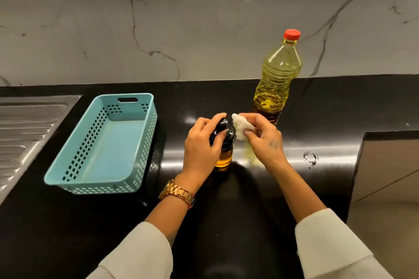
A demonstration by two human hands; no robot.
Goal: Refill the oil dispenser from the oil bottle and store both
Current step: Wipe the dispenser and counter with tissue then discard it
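1. Two pale sleeves reach in over the black counter point(238, 222); a gold watch point(177, 193) sits on the left wrist.
2. The left hand point(201, 145) curls round the black top of the oil dispenser point(223, 154), which stands upright on the counter with amber oil inside.
3. The right hand point(263, 136) pinches a white tissue point(241, 128) just beside the dispenser's top.
4. A small oil spill point(249, 156) lies by the dispenser's right.
5. The teal basket point(145, 133) sits left.
6. The capped oil bottle point(275, 81) stands behind.

Glossy black counter point(294, 106), matt plastic basket point(145, 142) (perforated), ribbed steel drainboard point(27, 124).
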